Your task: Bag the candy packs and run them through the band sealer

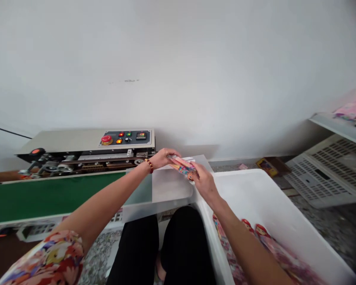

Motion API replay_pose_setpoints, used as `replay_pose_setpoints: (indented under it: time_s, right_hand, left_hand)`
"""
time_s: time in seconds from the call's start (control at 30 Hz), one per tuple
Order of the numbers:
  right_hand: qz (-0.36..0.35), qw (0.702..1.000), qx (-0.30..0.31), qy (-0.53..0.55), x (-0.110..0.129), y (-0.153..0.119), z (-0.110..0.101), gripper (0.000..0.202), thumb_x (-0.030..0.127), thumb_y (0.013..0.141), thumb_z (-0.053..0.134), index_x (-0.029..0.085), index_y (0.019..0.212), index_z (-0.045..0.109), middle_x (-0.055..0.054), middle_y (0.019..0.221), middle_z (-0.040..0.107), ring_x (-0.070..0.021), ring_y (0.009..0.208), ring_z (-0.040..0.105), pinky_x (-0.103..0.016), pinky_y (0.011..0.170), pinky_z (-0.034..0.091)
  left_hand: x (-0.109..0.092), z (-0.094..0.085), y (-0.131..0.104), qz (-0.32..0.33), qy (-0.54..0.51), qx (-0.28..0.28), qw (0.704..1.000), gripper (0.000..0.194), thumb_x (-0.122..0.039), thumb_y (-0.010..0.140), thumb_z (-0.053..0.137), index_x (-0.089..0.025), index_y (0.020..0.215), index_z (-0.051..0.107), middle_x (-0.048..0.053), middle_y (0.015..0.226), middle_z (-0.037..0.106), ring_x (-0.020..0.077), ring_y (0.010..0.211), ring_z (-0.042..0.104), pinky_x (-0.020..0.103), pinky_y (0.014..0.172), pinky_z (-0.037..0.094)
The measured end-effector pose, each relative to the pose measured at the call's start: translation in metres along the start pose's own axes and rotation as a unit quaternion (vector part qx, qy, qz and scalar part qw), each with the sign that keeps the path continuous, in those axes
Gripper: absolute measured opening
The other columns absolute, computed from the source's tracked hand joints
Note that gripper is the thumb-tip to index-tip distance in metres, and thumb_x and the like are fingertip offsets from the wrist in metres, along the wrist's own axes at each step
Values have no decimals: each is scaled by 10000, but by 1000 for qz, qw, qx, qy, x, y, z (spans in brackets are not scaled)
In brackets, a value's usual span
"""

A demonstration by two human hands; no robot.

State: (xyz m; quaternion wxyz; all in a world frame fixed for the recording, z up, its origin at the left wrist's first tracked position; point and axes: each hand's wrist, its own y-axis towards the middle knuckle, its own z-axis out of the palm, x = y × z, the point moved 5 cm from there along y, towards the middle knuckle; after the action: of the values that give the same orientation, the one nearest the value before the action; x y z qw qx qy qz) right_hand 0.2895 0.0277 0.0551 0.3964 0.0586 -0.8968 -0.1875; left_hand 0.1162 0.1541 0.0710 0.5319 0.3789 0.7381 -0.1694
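A small pink and multicoloured packet (182,167) is held between both hands over a white sheet at the machine's right end. My left hand (164,158), with a beaded bracelet at the wrist, has its fingers closed on the packet's left end. The fingers of my right hand (206,182) grip its right end, where a small printed face shows. Below my right forearm, a white foam box (240,186) holds several similar colourful packets (262,231) with red-haired figures on them.
A sealing machine (68,140) with a red knob and lit buttons stands against the wall, behind a green conveyor belt (62,194). Grey plastic crates (323,178) and a shelf (341,126) are at the right. My knees are below the sheet's front edge.
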Motion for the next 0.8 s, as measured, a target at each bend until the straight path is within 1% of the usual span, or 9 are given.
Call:
replay_pose_setpoints:
  time_s: [0.13, 0.27, 0.33, 0.47, 0.53, 0.6, 0.67, 0.7, 0.8]
  right_hand:
    - [-59, 986, 20, -156, 29, -25, 18, 566, 74, 930, 387, 216, 1456, 541, -126, 1384, 598, -266, 1229, 587, -406, 1014, 520]
    - [-78, 959, 66, -264, 62, -43, 42, 542, 58, 973, 386, 225, 1465, 542, -144, 1407, 581, -289, 1176, 586, -426, 959, 510]
    - [-83, 946, 88, -300, 77, -51, 53, 529, 70, 983, 399, 233, 1467, 535, -152, 1422, 565, -307, 1167, 569, -444, 925, 504]
    - [-58, 933, 114, -337, 95, -64, 72, 518, 81, 987, 400, 230, 1471, 514, -172, 1435, 537, -321, 1104, 557, -467, 869, 496]
    - [-46, 935, 115, -332, 101, -68, 80, 520, 78, 992, 388, 215, 1483, 492, -188, 1460, 507, -327, 1120, 546, -484, 884, 488]
    - [-33, 940, 115, -320, 106, -70, 88, 524, 70, 995, 378, 192, 1496, 472, -204, 1491, 474, -336, 1168, 531, -509, 933, 473]
    - [-12, 943, 126, -309, 109, -69, 94, 527, 66, 996, 372, 168, 1505, 459, -220, 1504, 459, -346, 1200, 527, -538, 973, 459]
    - [-2, 942, 134, -306, 111, -68, 96, 531, 66, 996, 369, 156, 1513, 448, -227, 1507, 455, -355, 1214, 526, -557, 987, 454]
    - [24, 939, 162, -304, 119, -66, 94, 542, 87, 998, 384, 119, 1539, 400, -239, 1535, 427, -384, 1290, 492, -611, 1043, 418]
  left_hand:
    - [13, -2, -40, 56, 82, -39, 994, 410, -453, 833, 731, -165, 1125, 741, 178, 1275, 692, 271, 1181, 632, 421, 1068, 458]
    - [15, -11, -94, 80, 211, -43, 973, 392, -335, 907, 652, -209, 1276, 692, 169, 1386, 629, 273, 1286, 571, 462, 1109, 441]
    - [16, -13, -114, 67, 278, -21, 958, 459, -224, 899, 602, -224, 1357, 636, 153, 1434, 594, 272, 1323, 547, 489, 1143, 414]
    - [15, -14, -142, 18, 396, 19, 918, 759, 6, 780, 445, -231, 1501, 479, 114, 1530, 506, 254, 1414, 459, 481, 1193, 376]
    - [11, -17, -153, -24, 448, -19, 893, 783, 34, 762, 413, -193, 1510, 459, 138, 1540, 484, 274, 1416, 451, 477, 1180, 394]
    - [4, -19, -165, -75, 478, -99, 869, 726, 26, 794, 390, -150, 1495, 462, 177, 1507, 502, 298, 1364, 496, 489, 1148, 422]
    - [-2, -12, -176, -107, 467, -172, 860, 621, -24, 868, 368, -128, 1471, 470, 195, 1408, 574, 297, 1263, 569, 477, 1091, 472]
    - [-3, -3, -179, -110, 451, -190, 865, 563, -71, 913, 364, -125, 1464, 469, 195, 1361, 601, 292, 1215, 595, 466, 1063, 494]
    - [-6, 32, -184, -78, 416, -181, 888, 469, -231, 1002, 348, -157, 1450, 468, 197, 1345, 605, 321, 1227, 591, 499, 1028, 512]
